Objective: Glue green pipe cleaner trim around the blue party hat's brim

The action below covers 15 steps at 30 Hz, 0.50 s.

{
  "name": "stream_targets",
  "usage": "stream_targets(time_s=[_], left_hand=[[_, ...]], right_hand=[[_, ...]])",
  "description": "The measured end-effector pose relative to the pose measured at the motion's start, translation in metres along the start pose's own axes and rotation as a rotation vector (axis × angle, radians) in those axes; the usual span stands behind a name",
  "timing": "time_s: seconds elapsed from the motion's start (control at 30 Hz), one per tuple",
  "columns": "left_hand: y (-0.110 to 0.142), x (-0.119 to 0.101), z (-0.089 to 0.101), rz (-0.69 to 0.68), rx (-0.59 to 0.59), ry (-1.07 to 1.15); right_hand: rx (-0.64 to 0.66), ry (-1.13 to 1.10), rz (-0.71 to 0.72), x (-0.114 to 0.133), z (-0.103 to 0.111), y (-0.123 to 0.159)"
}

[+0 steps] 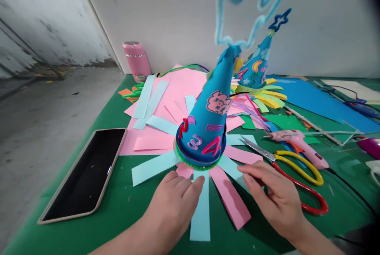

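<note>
The blue cone hat (208,112) stands on the green tablecloth (118,191) with its point leaning a little away, and everything else lies around it. It looks light, a rolled paper shell that would probably dent or crease under a hard squeeze, smooth enough to slide on the cloth. Pink strips (230,197) and pale blue strips (200,211) spread from under its base; these look flat and bendy, likely to fold or tear at the root if tugged. The pale blue fuzzy wire (219,10) at its tip seems soft and springy, a poor place to lift by. The better hold would be low on the cone, just above the green fuzzy rim (198,167), with light fingers on both sides, clear of the stuck-on shapes. The left hand (175,203) is at the near side of the hat's base, fingers curled and thumb bent toward them; whether it pinches anything cannot be told. The right hand (276,195) is apart from it, to the right of the hat by a pale blue strip, thumb and forefinger tips close together, and any contact is unclear. The scissors (267,154) lie right of the hat with blades toward it, the pink glue gun (299,146) just beyond, and the phone (86,172) left of it.
</note>
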<state>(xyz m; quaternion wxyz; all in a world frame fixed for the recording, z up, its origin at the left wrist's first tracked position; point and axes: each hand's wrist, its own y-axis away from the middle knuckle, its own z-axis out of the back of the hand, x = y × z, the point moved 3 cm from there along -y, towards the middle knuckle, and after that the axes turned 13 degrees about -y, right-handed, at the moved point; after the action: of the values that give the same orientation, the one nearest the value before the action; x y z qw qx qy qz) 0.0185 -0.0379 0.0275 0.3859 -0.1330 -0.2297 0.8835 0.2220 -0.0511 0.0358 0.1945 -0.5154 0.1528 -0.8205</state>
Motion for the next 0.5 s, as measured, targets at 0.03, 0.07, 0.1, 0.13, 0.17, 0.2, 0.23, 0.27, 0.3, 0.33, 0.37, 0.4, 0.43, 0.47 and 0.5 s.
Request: stream_targets(time_s=[0.03, 0.07, 0.1, 0.13, 0.17, 0.2, 0.23, 0.27, 0.3, 0.33, 0.37, 0.4, 0.43, 0.47, 0.5], left_hand=[[-0.002, 0.001, 0.006, 0.095, -0.012, 0.103], [-0.004, 0.001, 0.010, 0.230, 0.013, 0.237], [-0.006, 0.002, 0.013, 0.394, 0.058, 0.399], [-0.006, 0.000, 0.015, 0.567, 0.104, 0.593], [-0.007, -0.003, 0.016, 0.713, 0.147, 0.812], [-0.008, -0.008, 0.016, 0.821, 0.162, 1.034], [-0.009, -0.014, 0.016, 0.886, 0.163, 1.240], [-0.011, -0.021, 0.016, 0.910, 0.164, 1.415], [-0.012, -0.028, 0.016, 0.910, 0.178, 1.548], [-0.011, -0.034, 0.015, 0.896, 0.216, 1.639], [-0.010, -0.039, 0.014, 0.884, 0.273, 1.688], [-0.008, -0.044, 0.012, 0.866, 0.340, 1.715], [-0.005, -0.048, 0.011, 0.848, 0.409, 1.721], [-0.002, -0.051, 0.009, 0.834, 0.464, 1.710], [0.000, -0.053, 0.008, 0.821, 0.505, 1.688]], right_hand=[[0.003, -0.019, -0.005, 0.001, 0.000, 0.003], [0.002, -0.035, -0.010, 0.002, 0.000, 0.005], [0.001, -0.052, -0.020, 0.003, -0.001, 0.007], [-0.001, -0.074, -0.029, 0.005, -0.002, 0.008], [0.000, -0.104, -0.037, 0.008, -0.003, 0.009], [0.003, -0.141, -0.047, 0.011, -0.004, 0.009], [0.001, -0.187, -0.064, 0.014, -0.006, 0.009], [-0.001, -0.239, -0.085, 0.017, -0.007, 0.008], [0.002, -0.298, -0.115, 0.020, -0.009, 0.008], [0.018, -0.363, -0.154, 0.023, -0.011, 0.007], [0.051, -0.428, -0.197, 0.025, -0.012, 0.006], [0.099, -0.488, -0.235, 0.028, -0.014, 0.005], [0.156, -0.541, -0.262, 0.031, -0.015, 0.004], [0.218, -0.586, -0.275, 0.033, -0.016, 0.003], [0.272, -0.619, -0.277, 0.036, -0.016, 0.002]])
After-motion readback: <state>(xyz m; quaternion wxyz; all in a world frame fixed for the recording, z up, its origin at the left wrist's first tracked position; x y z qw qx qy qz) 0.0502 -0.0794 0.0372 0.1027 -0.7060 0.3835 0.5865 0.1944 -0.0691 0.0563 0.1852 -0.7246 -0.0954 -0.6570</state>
